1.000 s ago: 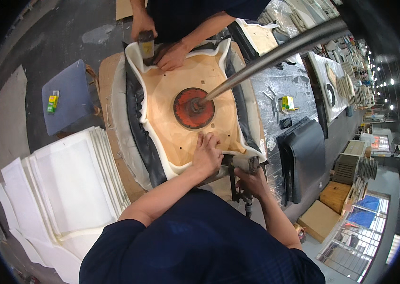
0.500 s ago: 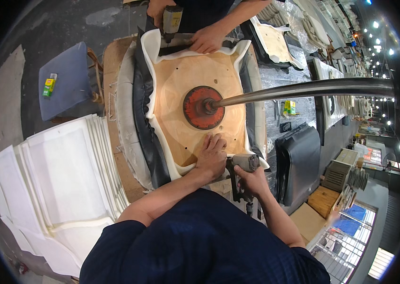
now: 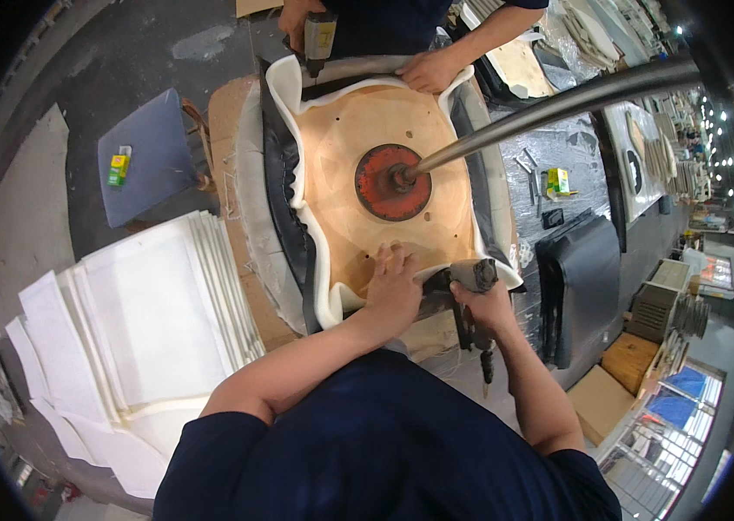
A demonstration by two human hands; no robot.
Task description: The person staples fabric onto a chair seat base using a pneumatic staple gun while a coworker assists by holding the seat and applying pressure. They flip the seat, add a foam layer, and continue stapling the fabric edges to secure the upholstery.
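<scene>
A plywood seat panel (image 3: 341, 182), wrapped at its edges by white foam (image 3: 319, 260) and a black cover (image 3: 284, 208), lies under a round red press plate (image 3: 376, 195). My left hand (image 3: 395, 291) rests on the panel's near edge, fingers stretched over the wood and foam. Just right of it, my right hand (image 3: 489, 306) grips a pneumatic staple gun (image 3: 475, 276) by its handle, its head at the panel's near right corner. Its nose is hidden.
Across the panel, another person's hand (image 3: 432, 69) presses the far edge; their other hand holds a second staple gun (image 3: 319, 39). A metal bar (image 3: 558, 108) slants over the right side. White foam sheets (image 3: 141, 313) stand left, folded black covers (image 3: 580, 295) right.
My left fingers have straightened from a more curled pose. The other person's pressing hand has slid rightward along the far edge. The whole view has shifted and turned slightly.
</scene>
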